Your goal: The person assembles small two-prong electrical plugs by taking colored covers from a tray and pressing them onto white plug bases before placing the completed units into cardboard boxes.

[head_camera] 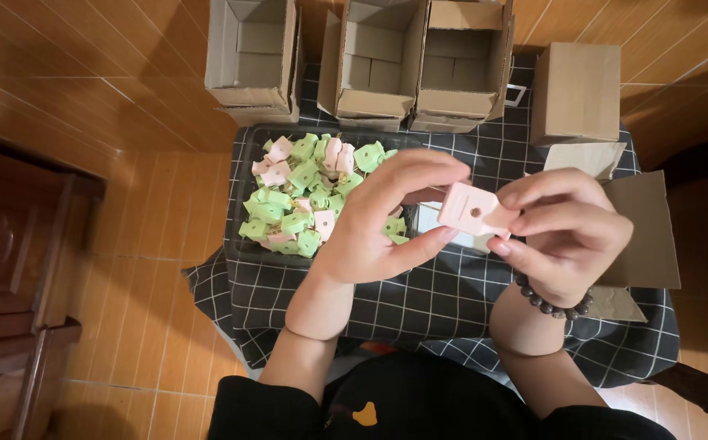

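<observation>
The person is holding a small pink plastic piece [469, 208] between both hands, above a low table covered with a dark checked cloth [419, 305]. The left hand [378, 220] is curling around the piece from the left side, with its fingers closing over the top edge and its thumb lying underneath. The right hand [561, 232] is pinching the right edge of the piece between thumb and fingertips, so both hands are clamping on the same piece. A dark bead bracelet [551, 302] is sitting on the right wrist.

Just behind the left hand, a dark tray [244, 244] is resting on the cloth and is holding a heap of green and pink plastic pieces [301, 195]. The left hand is hiding the tray's right portion.

At the far edge of the table, three open cardboard boxes [370, 61] are standing side by side, with their flaps raised. A closed cardboard box [575, 91] is standing to their right. A further flattened cardboard flap [647, 228] is lying at the right edge of the table, partly behind the right hand.

The cloth is hanging over the table's edges and is folding at the near left corner. The floor is consisting of glossy brown-orange tiles [150, 212]. A dark wooden furniture piece [12, 269] is standing at the left edge of the view. The person's dark sleeves [435, 407] are showing at the bottom of the view.
</observation>
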